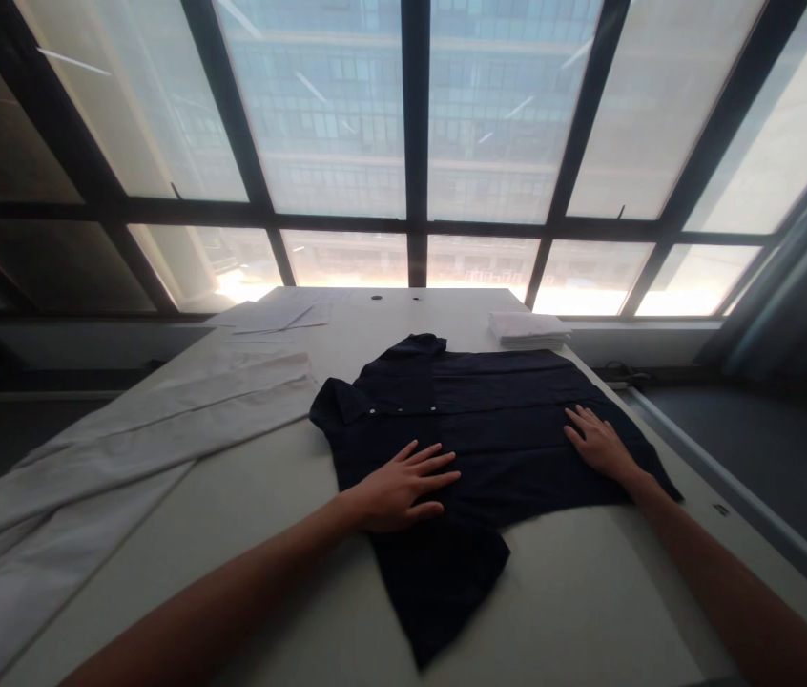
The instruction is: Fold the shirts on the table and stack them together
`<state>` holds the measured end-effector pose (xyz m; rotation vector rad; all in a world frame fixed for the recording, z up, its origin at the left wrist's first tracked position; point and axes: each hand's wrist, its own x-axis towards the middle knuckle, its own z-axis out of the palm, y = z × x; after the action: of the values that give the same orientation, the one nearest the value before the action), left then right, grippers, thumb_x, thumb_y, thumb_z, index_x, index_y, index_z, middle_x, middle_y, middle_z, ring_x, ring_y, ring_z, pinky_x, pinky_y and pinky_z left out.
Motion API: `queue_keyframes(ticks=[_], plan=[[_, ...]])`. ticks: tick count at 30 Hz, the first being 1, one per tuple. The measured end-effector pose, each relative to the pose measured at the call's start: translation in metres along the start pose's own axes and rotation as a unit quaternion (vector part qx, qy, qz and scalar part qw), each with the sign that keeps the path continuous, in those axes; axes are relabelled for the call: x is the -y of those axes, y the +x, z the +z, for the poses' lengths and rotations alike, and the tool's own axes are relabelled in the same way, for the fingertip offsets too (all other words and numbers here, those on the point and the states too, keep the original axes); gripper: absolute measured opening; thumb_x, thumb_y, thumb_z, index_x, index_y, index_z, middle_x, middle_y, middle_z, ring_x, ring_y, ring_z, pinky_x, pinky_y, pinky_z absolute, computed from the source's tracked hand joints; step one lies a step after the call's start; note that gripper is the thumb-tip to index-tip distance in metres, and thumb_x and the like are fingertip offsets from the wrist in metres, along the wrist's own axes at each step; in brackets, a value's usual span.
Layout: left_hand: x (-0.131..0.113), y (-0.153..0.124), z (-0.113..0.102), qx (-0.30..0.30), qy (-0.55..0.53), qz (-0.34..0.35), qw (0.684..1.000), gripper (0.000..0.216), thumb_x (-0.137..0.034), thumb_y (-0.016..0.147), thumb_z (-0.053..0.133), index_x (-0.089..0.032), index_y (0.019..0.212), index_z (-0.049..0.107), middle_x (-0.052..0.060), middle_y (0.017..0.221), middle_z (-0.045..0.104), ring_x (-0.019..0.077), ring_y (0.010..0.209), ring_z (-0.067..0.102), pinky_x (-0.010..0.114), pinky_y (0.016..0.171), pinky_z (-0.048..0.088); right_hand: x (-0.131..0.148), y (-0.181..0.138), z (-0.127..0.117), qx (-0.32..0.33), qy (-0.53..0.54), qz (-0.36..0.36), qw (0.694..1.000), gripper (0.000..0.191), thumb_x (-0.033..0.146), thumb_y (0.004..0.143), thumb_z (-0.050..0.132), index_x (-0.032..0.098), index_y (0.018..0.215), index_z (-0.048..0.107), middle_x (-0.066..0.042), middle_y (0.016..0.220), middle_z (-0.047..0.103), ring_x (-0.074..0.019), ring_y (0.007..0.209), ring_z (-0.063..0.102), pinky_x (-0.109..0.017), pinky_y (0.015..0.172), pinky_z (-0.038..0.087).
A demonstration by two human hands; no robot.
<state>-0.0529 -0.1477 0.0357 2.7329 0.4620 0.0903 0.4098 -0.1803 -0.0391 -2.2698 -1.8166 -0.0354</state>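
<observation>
A dark navy short-sleeved shirt [496, 382] lies spread on the white table, its collar to the left and its hem to the right. Small pale buttons run along the front near the collar. My left hand [407, 487] rests flat on the chest near the closer sleeve, fingers spread. Toward the hem, my right hand [600, 444] lies on the cloth with its fingers stretched out. Neither hand grips the fabric. The near sleeve points toward me, and the far sleeve looks bunched near the collar.
White trousers or a similar long white garment [181, 410] cover the table's left side and hang past its edge. Loose papers [275, 317] lie at the back left. A folded white stack [528, 327] sits at the back right of the table [575, 592]. Large windows stand behind.
</observation>
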Motion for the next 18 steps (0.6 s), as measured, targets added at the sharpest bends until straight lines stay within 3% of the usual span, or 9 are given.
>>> queue_keyframes(ticks=[10,18], plan=[[0.0033,-0.0003,0.0028,-0.007,0.016,0.006,1.0,0.054,-0.049,0.103,0.044,-0.041,0.155,0.031,-0.003,0.164,0.023,0.0281,0.153,0.014,0.055,0.123,0.005,-0.0003,0.0005,0.0011,-0.004,0.002,0.005,1.0,0.057,0.045,0.1,0.031,0.021,0.149,0.047,-0.011,0.159,0.038,-0.03,0.148,0.029,-0.057,0.118,0.026],[-0.0004,-0.0003,-0.0006,0.004,0.011,-0.005,1.0,0.055,-0.05,0.103,0.044,-0.041,0.155,0.032,-0.003,0.165,0.022,0.0278,0.153,0.013,0.055,0.123,0.004,-0.0019,0.0014,0.0004,0.008,-0.009,0.019,1.0,0.06,0.047,0.101,0.029,0.018,0.151,0.044,-0.013,0.16,0.036,-0.0289,0.149,0.027,-0.055,0.118,0.025]])
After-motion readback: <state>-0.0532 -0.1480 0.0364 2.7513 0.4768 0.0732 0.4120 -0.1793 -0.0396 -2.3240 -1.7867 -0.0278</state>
